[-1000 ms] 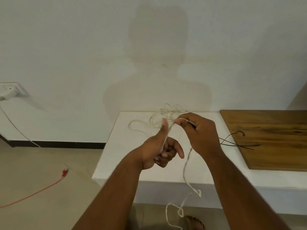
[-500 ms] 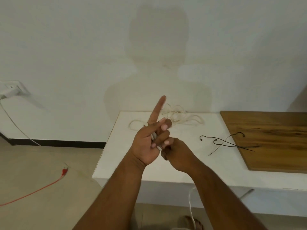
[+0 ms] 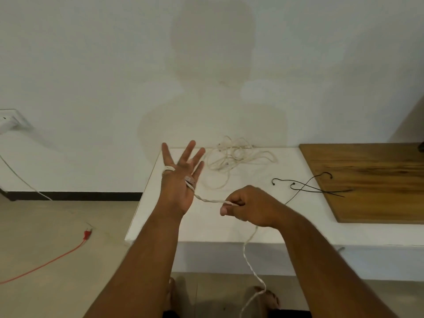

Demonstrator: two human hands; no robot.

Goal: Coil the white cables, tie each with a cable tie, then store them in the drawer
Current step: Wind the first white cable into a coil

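A plain off-white wall (image 3: 91,53) fills the far side, with a soft shadow (image 3: 213,88) of a head and shoulders cast on its middle. At far left a white socket plate (image 3: 10,120) sits on the wall above a black skirting strip (image 3: 91,195). The floor (image 3: 57,221) is pale beige, and a red plug (image 3: 87,234) on a red lead lies on it at left. A low white table (image 3: 206,232) stands against the wall, and a brown wooden board (image 3: 367,180) lies on its right part.

a white cable (image 3: 212,200) loops over the spread left hand (image 3: 177,187), runs taut into the pinching right hand (image 3: 250,206), then dangles floorward. a tangled cable heap (image 3: 231,157) lies behind; black cable ties (image 3: 307,187) lie crossed nearby.
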